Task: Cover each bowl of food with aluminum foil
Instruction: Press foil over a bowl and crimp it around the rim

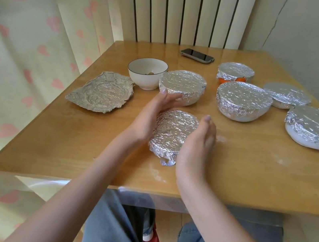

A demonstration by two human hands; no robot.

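A foil-wrapped bowl (173, 132) sits near the table's front middle. My left hand (151, 115) lies along its left side and my right hand (199, 142) along its right side, both with straight fingers. Behind it stands another foil-covered bowl (182, 86). To the right are a covered white bowl (243, 100), a covered orange bowl (235, 73), and two more covered bowls (286, 95) (318, 127). One white bowl (146, 72) with a dark rim stands uncovered, a little food inside. A loose crumpled foil sheet (101, 93) lies flat at the left.
A phone (197, 55) lies at the back of the wooden table (252, 168). A radiator stands behind the table, a curtain with pink hearts hangs at the left, and a wall is at the right. My knees show under the front edge.
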